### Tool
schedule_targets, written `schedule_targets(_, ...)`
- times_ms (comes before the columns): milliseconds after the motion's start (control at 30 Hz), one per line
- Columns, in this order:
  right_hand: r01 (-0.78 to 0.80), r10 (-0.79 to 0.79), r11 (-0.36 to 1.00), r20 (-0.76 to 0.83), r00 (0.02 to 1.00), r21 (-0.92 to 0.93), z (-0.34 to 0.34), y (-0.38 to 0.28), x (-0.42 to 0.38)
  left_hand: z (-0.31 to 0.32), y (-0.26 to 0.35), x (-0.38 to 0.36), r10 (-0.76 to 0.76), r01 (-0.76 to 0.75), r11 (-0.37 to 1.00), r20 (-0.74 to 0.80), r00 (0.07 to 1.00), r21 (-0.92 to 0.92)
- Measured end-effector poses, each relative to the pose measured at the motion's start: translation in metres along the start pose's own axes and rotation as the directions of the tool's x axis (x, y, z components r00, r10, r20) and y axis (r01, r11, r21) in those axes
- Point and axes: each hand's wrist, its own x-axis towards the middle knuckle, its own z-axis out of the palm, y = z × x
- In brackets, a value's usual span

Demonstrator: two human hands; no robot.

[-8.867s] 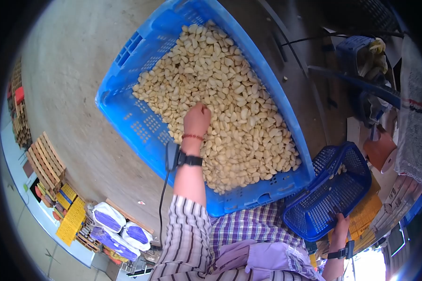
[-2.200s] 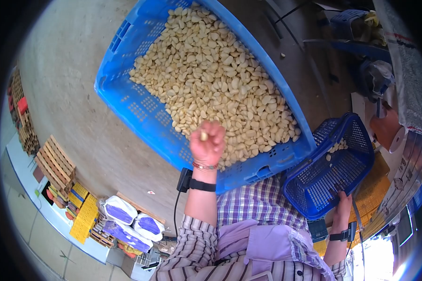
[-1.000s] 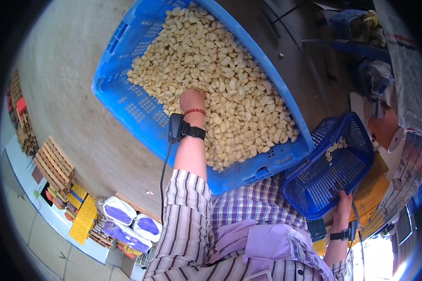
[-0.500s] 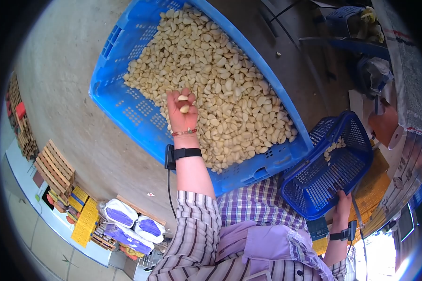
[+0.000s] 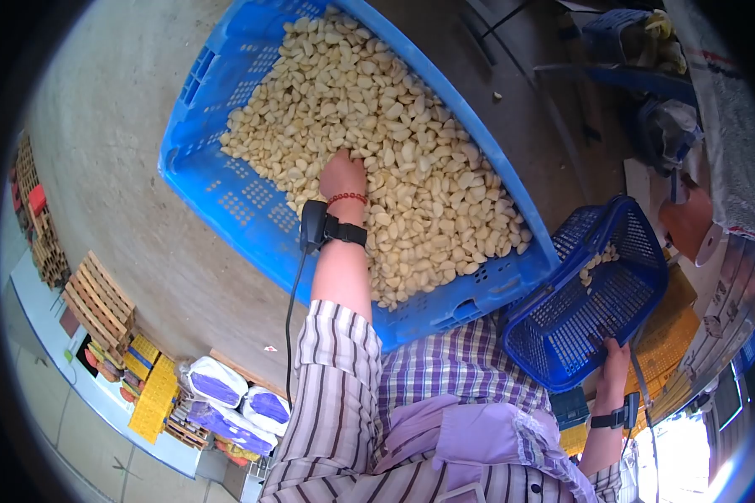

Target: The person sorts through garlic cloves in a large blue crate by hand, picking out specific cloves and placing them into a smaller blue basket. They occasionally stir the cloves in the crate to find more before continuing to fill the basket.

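Observation:
A large blue crate [image 5: 226, 205] holds a broad heap of pale pieces that look like peeled garlic cloves [image 5: 428, 180]. My left hand [image 5: 344, 174], back up, is down on the middle of the heap. Its fingers curl in among the cloves and their tips are hidden. Over on the right, my right hand [image 5: 616, 359] grips the near rim of a small dark blue basket [image 5: 562, 335]. That basket is tilted beside the crate's corner, and a few cloves [image 5: 597, 264] lie inside it.
Wooden pallets [image 5: 99, 289], yellow crates [image 5: 153, 402] and white-and-purple sacks [image 5: 218, 379] stand at the left. A cable [image 5: 290, 327] hangs from my left wrist device. At the upper right are a blue container [image 5: 617, 38] and a plastic bag [image 5: 675, 126].
My left hand has turned from palm up, with cloves showing in it, to palm down, and its fingers now reach into the heap. My right hand and the basket have stayed in place.

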Motion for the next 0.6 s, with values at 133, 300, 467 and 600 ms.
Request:
schedule_targets(133, -0.003, 0.002, 1.0, -0.038, 0.999, -0.017, 0.006, -0.007, -0.004, 0.019, -0.027, 0.018, 0.247, -0.248, 0.966, -0.021, 0.969, -0.066)
schedule_targets(300, 0.016, -0.016, 1.0, -0.009, 1.0, -0.018, -0.006, 0.007, 0.003, -0.023, -0.035, -0.025, 0.259, 0.482, -0.108, 0.444, 0.858, -0.87)
schedule_targets(467, -0.008, 0.007, 1.0, -0.034, 0.999, -0.028, 0.003, -0.004, -0.005, -0.054, -0.008, -0.061, 0.246, 0.308, -0.492, 0.209, 0.947, -0.815)
schedule_targets(600, -0.018, 0.017, 0.999, -0.012, 1.0, -0.037, 0.007, -0.011, -0.008, -0.079, 0.046, -0.101, 0.482, 0.304, -0.1, 0.221, 0.848, -0.947)
